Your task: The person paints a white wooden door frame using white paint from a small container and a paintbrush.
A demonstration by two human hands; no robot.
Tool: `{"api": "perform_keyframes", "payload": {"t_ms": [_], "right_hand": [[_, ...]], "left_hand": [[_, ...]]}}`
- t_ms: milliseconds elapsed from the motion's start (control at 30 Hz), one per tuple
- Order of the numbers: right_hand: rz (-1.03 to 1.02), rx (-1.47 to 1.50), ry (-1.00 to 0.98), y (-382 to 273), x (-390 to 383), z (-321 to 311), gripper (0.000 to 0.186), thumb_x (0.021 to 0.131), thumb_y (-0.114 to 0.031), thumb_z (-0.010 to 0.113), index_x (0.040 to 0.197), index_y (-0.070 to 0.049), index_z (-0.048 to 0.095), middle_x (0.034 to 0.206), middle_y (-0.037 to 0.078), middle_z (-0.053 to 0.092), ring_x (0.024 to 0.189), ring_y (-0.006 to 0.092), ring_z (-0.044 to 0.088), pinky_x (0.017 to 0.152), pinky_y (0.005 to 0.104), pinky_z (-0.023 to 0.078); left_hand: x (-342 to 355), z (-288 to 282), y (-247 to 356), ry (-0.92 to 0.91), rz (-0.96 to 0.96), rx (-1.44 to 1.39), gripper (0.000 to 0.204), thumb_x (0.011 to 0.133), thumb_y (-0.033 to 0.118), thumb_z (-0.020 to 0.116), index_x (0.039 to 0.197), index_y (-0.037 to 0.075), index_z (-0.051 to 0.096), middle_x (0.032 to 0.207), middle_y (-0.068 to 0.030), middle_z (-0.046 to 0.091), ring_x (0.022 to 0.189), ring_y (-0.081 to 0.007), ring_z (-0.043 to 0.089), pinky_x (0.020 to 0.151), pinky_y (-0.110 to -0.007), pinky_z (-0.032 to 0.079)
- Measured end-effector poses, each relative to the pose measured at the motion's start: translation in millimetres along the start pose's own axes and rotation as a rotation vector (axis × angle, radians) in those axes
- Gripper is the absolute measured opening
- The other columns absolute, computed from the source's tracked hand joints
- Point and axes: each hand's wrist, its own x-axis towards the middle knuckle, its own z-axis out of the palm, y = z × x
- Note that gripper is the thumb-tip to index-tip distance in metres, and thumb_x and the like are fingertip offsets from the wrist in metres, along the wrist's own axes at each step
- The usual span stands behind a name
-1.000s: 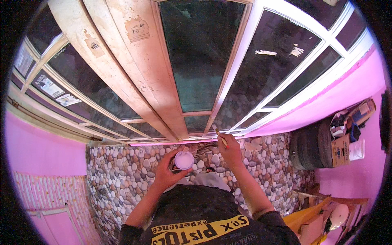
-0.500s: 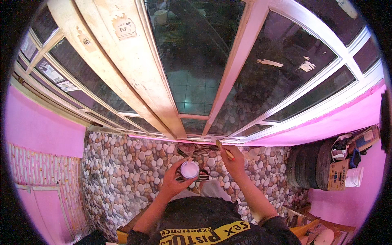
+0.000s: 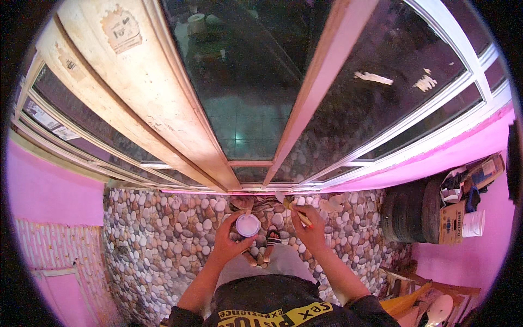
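My left hand (image 3: pixel 227 241) is wrapped around a small round tub of pale paint (image 3: pixel 248 225), its open top facing up. To the right of it, my right hand (image 3: pixel 310 231) grips the wooden handle of a paintbrush (image 3: pixel 287 204). The brush's pale bristles point up and left, close to the lower edge of the window frame (image 3: pixel 321 184); whether they touch it I cannot tell. Some of the frame's bars are white, while a wide upright (image 3: pixel 158 92) on the left is yellowish and stained. My feet in striped sandals (image 3: pixel 273 236) show below the hands.
Dark glass panes (image 3: pixel 245 109) fill the frame, one with pale smears. Stacked tires (image 3: pixel 411 215), a cardboard box (image 3: pixel 452 223) and a white bucket (image 3: pixel 473 223) stand by the pink wall at right. Wooden furniture (image 3: pixel 419 297) is at lower right. The floor (image 3: pixel 158 240) has a pebble pattern.
My right hand has drawn the brush back from the frame's lower edge, so its bristles now show. The tub in my left hand sits slightly further left, and the whole view has shifted.
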Motion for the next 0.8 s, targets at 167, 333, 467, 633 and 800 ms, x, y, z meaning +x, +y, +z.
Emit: {"api": "perform_keyframes", "payload": {"t_ms": [167,333,467,633,800], "right_hand": [[-0.039,0.016,0.023,-22.1,11.1,-19.4,0.015,0.091,-0.005,0.073,0.104,-0.001,0.068,0.091,0.013,0.068,0.080,0.0215,0.068,0.071,0.0311,0.053],[0.046,0.178,0.102,-60.9,21.8,-51.5,0.013,0.090,-0.011,0.074,0.102,-0.005,0.073,0.091,0.013,0.071,0.080,0.0253,0.069,0.071,0.0342,0.054],[0.113,0.368,0.164,-81.0,15.6,-80.8,0.011,0.090,-0.009,0.073,0.100,-0.003,0.073,0.088,0.010,0.071,0.079,0.0203,0.069,0.070,0.0324,0.054],[0.095,0.471,0.124,-112.4,11.2,-129.0,0.012,0.090,-0.008,0.074,0.098,-0.001,0.071,0.087,0.010,0.073,0.079,0.0186,0.070,0.070,0.0312,0.054],[-0.242,0.317,-0.033,-131.5,20.1,-163.2,0.012,0.088,-0.006,0.075,0.098,-0.001,0.071,0.089,0.013,0.074,0.074,0.0210,0.072,0.066,0.0318,0.056]], "left_hand": [[2.3,-2.3,19.4,-0.006,0.120,0.079,0.076,0.071,0.020,0.091,0.135,0.001,0.053,0.122,-0.0169,0.065,0.113,-0.0250,0.065,0.097,-0.038,0.053],[-0.4,1.4,48.1,-0.025,0.053,-0.110,0.077,0.072,0.015,0.091,0.136,0.001,0.052,0.126,-0.0160,0.063,0.117,-0.0243,0.063,0.102,-0.038,0.051],[-2.1,7.7,65.9,-0.009,0.033,-0.123,0.077,0.072,0.015,0.091,0.137,0.000,0.051,0.128,-0.0161,0.063,0.118,-0.0245,0.063,0.103,-0.038,0.050],[3.7,18.4,104.2,0.043,0.076,-0.013,0.079,0.073,0.018,0.092,0.138,0.001,0.051,0.128,-0.0154,0.062,0.119,-0.0238,0.063,0.104,-0.038,0.050],[10.5,35.7,122.3,0.052,0.140,-0.072,0.075,0.076,0.020,0.090,0.138,0.002,0.052,0.127,-0.0146,0.063,0.117,-0.0224,0.063,0.103,-0.037,0.050]]}}
